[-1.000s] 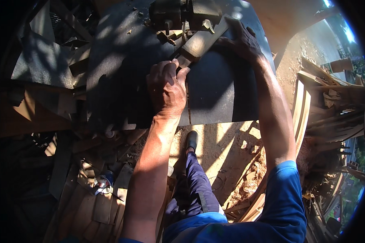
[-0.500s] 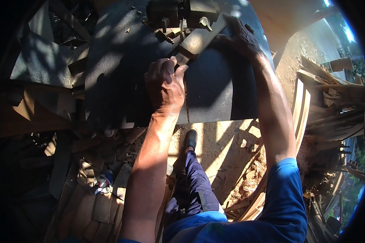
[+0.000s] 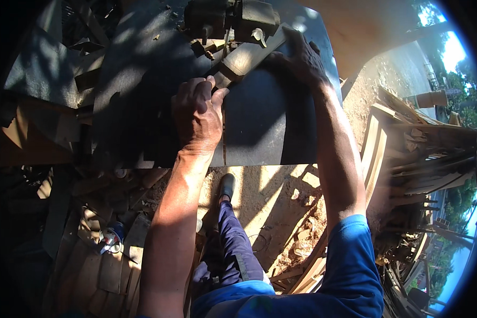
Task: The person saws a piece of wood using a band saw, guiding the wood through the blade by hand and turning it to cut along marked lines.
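A pale wooden piece [image 3: 253, 52] lies diagonally on a dark tabletop [image 3: 254, 132] with a narrow slot across it, just beside dark block-like machine parts [image 3: 254, 21]. My left hand [image 3: 199, 108] has its fingers curled at the near, lower end of the piece, gripping it; some fingertips are hidden. My right hand [image 3: 305, 63] is in shadow at the far, upper end, fingers bent over that end and thumb stretched toward the piece's side. Small wood scraps [image 3: 206, 49] sit beside the machine parts.
Heaped offcuts and boards [image 3: 100, 265] lie at the lower left, with more leaning planks [image 3: 373, 143] at the right. A dark sheet [image 3: 40, 69] is at the upper left. My foot [image 3: 227, 185] stands on sunlit ground [image 3: 270, 196] strewn with shavings. Trees and sky show at the far right.
The view has shifted, so the tabletop and my hands appear further left and my legs slightly lower. My hands keep much the same hold on the wooden piece.
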Motion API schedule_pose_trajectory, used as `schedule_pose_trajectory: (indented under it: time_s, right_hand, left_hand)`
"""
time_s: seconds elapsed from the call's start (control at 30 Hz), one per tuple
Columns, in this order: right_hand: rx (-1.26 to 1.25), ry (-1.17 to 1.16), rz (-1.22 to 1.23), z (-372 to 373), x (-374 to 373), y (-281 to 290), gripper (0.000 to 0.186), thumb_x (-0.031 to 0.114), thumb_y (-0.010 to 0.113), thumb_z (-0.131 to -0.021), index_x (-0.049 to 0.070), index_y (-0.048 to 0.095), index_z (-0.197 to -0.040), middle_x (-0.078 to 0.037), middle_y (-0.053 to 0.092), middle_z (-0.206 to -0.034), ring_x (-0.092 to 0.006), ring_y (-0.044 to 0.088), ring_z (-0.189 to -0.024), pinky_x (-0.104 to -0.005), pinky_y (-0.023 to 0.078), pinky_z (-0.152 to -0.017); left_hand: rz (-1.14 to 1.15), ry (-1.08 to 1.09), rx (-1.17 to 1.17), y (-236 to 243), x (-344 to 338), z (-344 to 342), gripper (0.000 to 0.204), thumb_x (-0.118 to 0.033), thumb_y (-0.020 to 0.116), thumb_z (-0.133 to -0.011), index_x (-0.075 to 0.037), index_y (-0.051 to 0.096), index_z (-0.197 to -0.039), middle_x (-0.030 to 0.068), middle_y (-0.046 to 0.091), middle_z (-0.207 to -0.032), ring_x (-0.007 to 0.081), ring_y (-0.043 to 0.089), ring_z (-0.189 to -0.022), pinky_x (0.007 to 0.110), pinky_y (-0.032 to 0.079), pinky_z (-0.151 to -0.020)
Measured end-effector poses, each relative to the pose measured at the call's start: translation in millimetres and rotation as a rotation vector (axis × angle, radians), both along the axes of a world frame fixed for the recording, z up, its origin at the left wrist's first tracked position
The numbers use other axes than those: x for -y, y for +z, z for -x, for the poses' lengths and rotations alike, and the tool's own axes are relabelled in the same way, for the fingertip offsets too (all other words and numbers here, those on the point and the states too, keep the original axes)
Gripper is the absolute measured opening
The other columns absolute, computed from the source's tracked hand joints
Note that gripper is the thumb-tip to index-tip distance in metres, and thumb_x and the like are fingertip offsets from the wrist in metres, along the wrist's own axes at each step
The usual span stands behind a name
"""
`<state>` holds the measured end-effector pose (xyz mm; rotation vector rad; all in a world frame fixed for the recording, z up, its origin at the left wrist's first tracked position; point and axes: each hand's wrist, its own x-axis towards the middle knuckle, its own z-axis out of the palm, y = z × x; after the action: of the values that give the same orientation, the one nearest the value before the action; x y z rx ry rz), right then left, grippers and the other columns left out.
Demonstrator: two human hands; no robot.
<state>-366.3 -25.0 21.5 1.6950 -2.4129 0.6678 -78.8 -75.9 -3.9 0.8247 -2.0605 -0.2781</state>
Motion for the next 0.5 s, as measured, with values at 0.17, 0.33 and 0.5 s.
schedule_pose_trajectory:
  time_s: [0.17, 0.33, 0.5]
  right_hand:
    - [-0.030, 0.034, 0.016, 14.9, 3.0, -7.0, 0.095, 0.067, 0.076, -0.079, 0.016, 0.045, -0.152, -0.012, 0.055, -0.149, -0.0299, 0.046, -0.145, -0.0539, 0.018, -0.125]
    - [-0.007, 0.012, -0.002, 9.4, 4.8, -7.3, 0.095, 0.067, 0.077, -0.079, 0.016, 0.045, -0.152, -0.012, 0.055, -0.150, -0.0300, 0.046, -0.145, -0.0538, 0.017, -0.125]
    - [-0.024, 0.037, 0.027, 13.3, 3.4, -7.3, 0.093, 0.066, 0.077, -0.079, 0.015, 0.046, -0.151, -0.012, 0.055, -0.150, -0.0299, 0.047, -0.144, -0.0541, 0.018, -0.125]
  left_hand:
    - [-0.006, 0.006, -0.005, 1.1, -2.5, 5.7, 0.029, -0.013, 0.083, -0.079, -0.002, 0.069, -0.102, 0.0080, 0.067, -0.095, 0.0281, 0.066, -0.093, 0.042, 0.050, -0.073]
    - [0.023, 0.033, 0.012, 6.1, -2.5, 2.6, 0.028, -0.012, 0.086, -0.078, 0.000, 0.070, -0.100, 0.0124, 0.070, -0.092, 0.0307, 0.069, -0.086, 0.039, 0.055, -0.074]
    - [0.015, 0.017, -0.003, 5.0, -1.9, 5.7, 0.029, -0.012, 0.086, -0.078, 0.000, 0.070, -0.100, 0.0130, 0.070, -0.091, 0.0310, 0.068, -0.085, 0.039, 0.055, -0.073]
